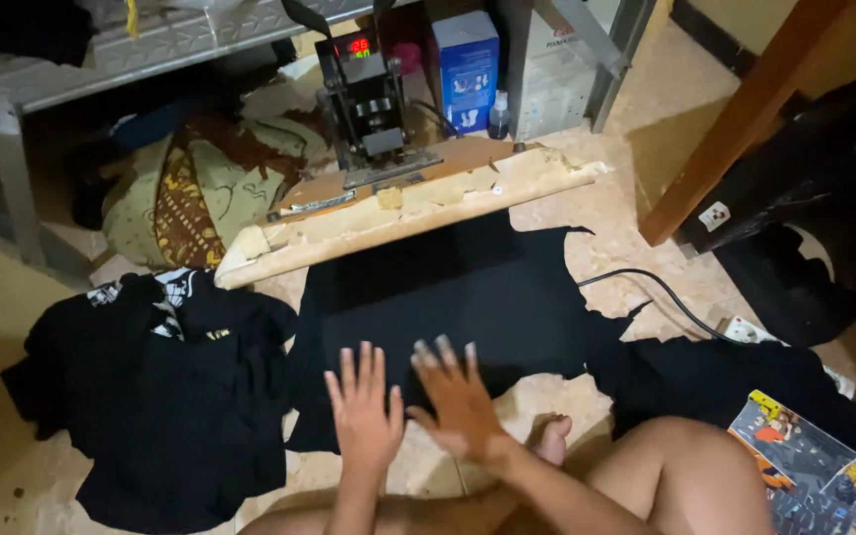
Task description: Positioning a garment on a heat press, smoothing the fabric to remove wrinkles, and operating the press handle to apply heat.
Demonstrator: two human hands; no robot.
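both hands, left hand (364, 414) and right hand (458, 401), lay spread flat, holding nothing, on the black fabric garment (448, 292), which sat just below the heat press's worn wooden board (398, 213); fingertips looked blurred.

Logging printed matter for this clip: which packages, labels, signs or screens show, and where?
Small display: on the press machine, top centre; dark rectangle with red glowing digits.
Blue box: upright, right of the machine; blue with white panels.
Sticker: on the dark furniture at right; small white square.
Printed sheet: bottom right, over black cloth; colourful pictures.
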